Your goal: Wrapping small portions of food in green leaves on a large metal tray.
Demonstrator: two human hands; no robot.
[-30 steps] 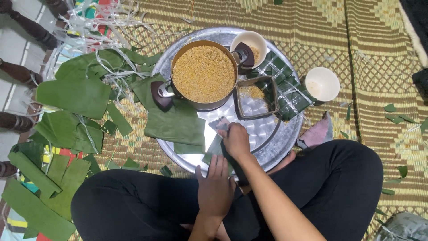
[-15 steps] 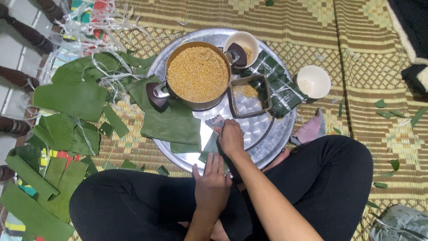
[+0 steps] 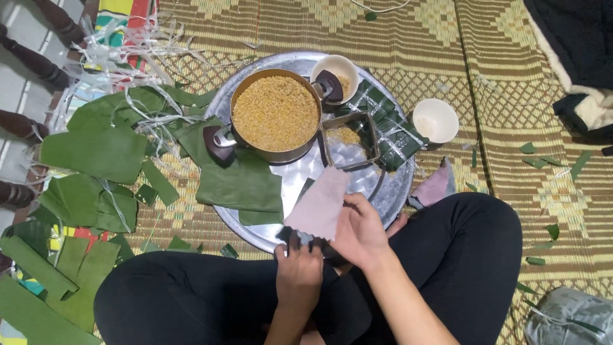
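Right hand (image 3: 359,231) pinches a pinkish cloth (image 3: 319,203) by its lower edge over the metal tray (image 3: 383,191); left hand (image 3: 299,271), fingers curled, seems to grip something dark underneath. The cloth looks light and limp, best held at a corner

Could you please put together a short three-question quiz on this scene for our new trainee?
1. True or false: the pot on the round metal tray holds yellow grain.
2. Which hand holds up the pinkish cloth? A. left hand B. right hand
3. What lies on the mat to the left of the tray?

Key:
1. True.
2. B; the left hand rests lower, at the tray's near rim.
3. Cut green leaves and pale strips.
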